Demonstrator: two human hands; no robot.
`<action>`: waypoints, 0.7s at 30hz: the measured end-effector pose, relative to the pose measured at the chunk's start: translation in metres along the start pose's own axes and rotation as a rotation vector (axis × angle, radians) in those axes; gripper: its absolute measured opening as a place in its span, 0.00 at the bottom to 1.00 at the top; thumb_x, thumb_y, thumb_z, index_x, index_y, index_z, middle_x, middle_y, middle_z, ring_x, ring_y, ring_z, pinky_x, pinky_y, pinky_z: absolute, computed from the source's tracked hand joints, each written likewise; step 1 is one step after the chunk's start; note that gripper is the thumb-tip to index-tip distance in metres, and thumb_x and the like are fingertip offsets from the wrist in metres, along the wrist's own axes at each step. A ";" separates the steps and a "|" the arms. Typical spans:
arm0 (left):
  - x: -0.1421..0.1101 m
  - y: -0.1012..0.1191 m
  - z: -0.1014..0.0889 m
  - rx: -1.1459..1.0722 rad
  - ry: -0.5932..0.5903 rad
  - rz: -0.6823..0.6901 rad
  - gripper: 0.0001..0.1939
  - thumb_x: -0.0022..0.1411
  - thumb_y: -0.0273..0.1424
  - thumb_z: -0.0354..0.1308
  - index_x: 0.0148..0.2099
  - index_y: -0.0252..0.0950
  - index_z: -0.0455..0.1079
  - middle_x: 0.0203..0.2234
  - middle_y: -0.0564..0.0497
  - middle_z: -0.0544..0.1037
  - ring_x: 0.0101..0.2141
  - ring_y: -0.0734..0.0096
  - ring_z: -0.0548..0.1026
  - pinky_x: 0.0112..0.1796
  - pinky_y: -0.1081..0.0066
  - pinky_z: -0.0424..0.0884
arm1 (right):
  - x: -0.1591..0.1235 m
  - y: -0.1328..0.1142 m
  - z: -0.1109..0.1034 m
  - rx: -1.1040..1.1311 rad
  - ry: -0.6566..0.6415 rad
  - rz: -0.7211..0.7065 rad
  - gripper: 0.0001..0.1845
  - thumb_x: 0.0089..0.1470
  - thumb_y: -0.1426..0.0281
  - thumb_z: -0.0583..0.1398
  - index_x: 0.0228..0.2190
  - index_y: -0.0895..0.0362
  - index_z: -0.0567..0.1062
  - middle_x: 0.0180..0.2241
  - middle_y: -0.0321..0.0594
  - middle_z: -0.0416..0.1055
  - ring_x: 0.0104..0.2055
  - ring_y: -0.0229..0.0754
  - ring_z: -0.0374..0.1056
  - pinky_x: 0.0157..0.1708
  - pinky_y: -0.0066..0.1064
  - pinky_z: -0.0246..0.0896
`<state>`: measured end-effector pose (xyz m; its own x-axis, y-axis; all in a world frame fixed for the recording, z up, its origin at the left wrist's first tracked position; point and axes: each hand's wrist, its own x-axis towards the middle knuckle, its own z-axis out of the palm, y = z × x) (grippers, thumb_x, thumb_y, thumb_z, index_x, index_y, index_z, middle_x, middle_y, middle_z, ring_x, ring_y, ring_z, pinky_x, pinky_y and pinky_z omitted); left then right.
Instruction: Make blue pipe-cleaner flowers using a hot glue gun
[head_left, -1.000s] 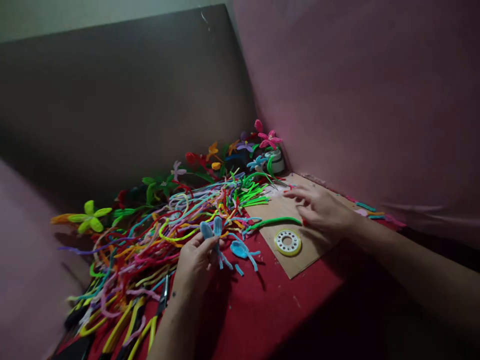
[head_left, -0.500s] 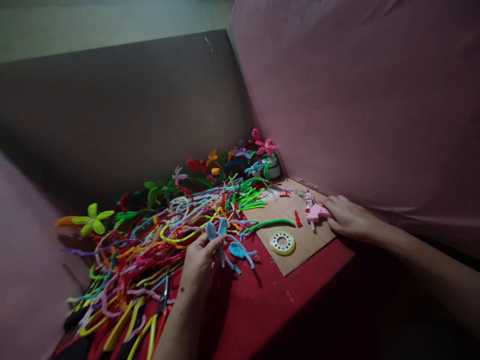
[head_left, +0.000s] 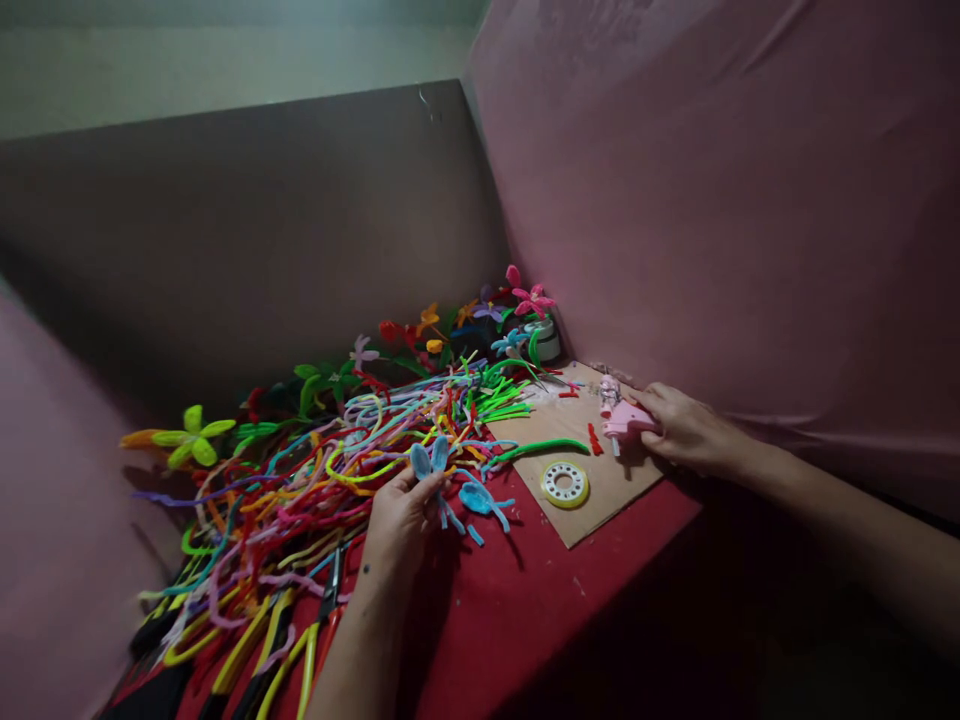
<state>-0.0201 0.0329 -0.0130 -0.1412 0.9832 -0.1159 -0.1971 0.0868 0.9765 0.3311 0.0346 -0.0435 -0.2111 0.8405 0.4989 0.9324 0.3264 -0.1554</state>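
Observation:
Between the thumb and fingers of my left hand (head_left: pixel 403 515) are light blue pipe-cleaner petals (head_left: pixel 429 457), with their stems hanging below. Just right of that hand, another blue pipe-cleaner petal (head_left: pixel 474 497) lies over the red table (head_left: pixel 517 590). At the right, my right hand (head_left: pixel 679 428) is closed around the handle of a pink glue gun (head_left: pixel 626 420), its metal end pointing away to the left over the cardboard (head_left: pixel 540 440). Some of its fingers are hidden behind the handle and palm.
A tape roll (head_left: pixel 565 485) and a green pipe cleaner (head_left: pixel 547 446) rest on the cardboard. Loose pipe cleaners (head_left: pixel 300 500) pile up at left, with yellow-handled pliers (head_left: pixel 247 640) nearer. Pipe-cleaner flowers (head_left: pixel 191 437) line the dark back panel (head_left: pixel 262 240); pink cloth (head_left: pixel 712 220) hangs at right.
My right hand has closed on the glue gun's handle and shifted it slightly left and up. My left hand keeps its pinch on the blue petals, nearly still. The view tilted a little.

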 end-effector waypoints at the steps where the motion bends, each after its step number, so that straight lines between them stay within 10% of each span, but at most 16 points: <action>1: 0.000 0.000 0.000 0.010 -0.005 0.003 0.16 0.36 0.26 0.66 0.32 0.31 0.70 0.15 0.56 0.71 0.12 0.84 0.63 0.13 0.82 0.54 | 0.003 -0.002 -0.003 0.017 0.018 -0.028 0.31 0.45 0.75 0.53 0.54 0.58 0.61 0.39 0.48 0.67 0.40 0.47 0.66 0.38 0.35 0.64; 8: 0.000 0.001 -0.001 0.043 0.016 -0.033 0.17 0.36 0.28 0.67 0.32 0.30 0.71 0.15 0.55 0.71 0.12 0.83 0.63 0.12 0.82 0.52 | 0.023 -0.026 -0.012 0.158 0.113 -0.132 0.27 0.47 0.72 0.55 0.51 0.59 0.64 0.46 0.50 0.66 0.47 0.49 0.65 0.44 0.38 0.63; 21: -0.005 -0.002 0.008 0.106 -0.100 -0.023 0.12 0.42 0.33 0.66 0.27 0.31 0.68 0.12 0.56 0.69 0.10 0.85 0.57 0.12 0.81 0.49 | 0.003 0.004 -0.001 0.124 0.169 -0.073 0.24 0.48 0.70 0.53 0.49 0.57 0.69 0.42 0.48 0.70 0.41 0.48 0.67 0.39 0.40 0.65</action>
<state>-0.0111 0.0295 -0.0132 -0.0399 0.9914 -0.1249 -0.0952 0.1206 0.9881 0.3345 0.0379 -0.0423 -0.2145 0.7315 0.6472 0.8711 0.4430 -0.2120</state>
